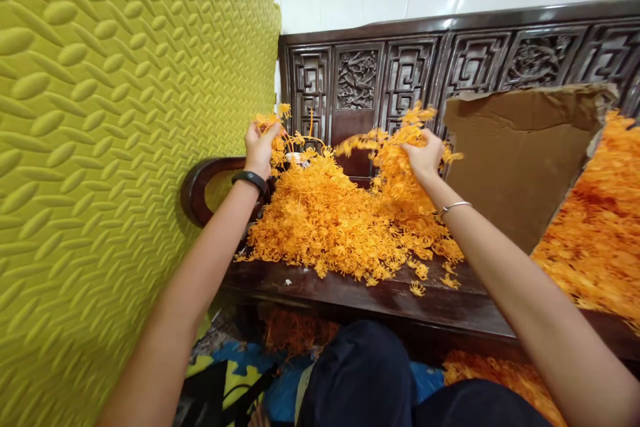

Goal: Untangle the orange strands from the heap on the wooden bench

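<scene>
A heap of small orange pieces (pixel 325 213) with thin curling prongs, like artificial flower parts, lies on a dark wooden bench (pixel 350 293). My left hand (pixel 260 150), a black band at its wrist, is raised at the heap's far left edge, its fingers closed on a few orange pieces with thin stems. Over the heap's right side, my right hand (pixel 425 153) grips a bunch of orange pieces (pixel 395 153); some hang down towards the heap, and a strand sticks out to the left. Its fingertips are partly hidden by the pieces.
A yellow textured foam mat (pixel 125 113) stands upright on the left, beside the curved armrest (pixel 197 193). To the right, a cardboard sheet (pixel 500 160) leans before another orange heap (pixel 590 227). Behind is the carved backrest (pixel 357 80). More orange material (pixel 500 373) lies below the bench.
</scene>
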Action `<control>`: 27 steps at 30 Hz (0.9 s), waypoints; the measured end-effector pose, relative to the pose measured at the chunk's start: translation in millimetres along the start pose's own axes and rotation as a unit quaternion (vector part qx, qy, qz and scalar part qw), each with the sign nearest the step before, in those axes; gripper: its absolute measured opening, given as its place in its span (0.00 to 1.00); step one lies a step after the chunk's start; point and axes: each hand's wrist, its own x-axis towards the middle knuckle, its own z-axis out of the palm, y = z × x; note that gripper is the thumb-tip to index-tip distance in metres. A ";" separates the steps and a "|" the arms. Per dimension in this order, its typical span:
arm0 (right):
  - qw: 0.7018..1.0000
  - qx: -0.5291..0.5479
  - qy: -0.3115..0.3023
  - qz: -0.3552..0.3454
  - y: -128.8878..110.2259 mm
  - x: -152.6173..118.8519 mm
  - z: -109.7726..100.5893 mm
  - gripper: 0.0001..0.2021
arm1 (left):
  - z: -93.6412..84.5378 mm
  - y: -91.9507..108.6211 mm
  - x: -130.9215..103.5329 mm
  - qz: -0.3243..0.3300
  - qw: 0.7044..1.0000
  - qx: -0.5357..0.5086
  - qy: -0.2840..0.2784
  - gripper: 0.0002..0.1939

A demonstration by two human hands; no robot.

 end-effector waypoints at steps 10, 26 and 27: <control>0.970 -0.116 0.204 -0.071 -59.0 39.6 -74.5 0.14 | -7.4 -21.1 -7.5 -0.063 0.998 -0.003 0.016 0.12; 0.960 -0.146 -0.208 0.120 77.2 -19.0 28.2 0.46 | -13.2 -28.1 -21.2 -0.124 0.992 -0.009 -0.037 0.10; 0.963 -0.132 -0.211 0.107 75.8 -18.8 29.3 0.47 | -12.8 -27.4 -22.0 -0.126 0.991 -0.006 -0.039 0.10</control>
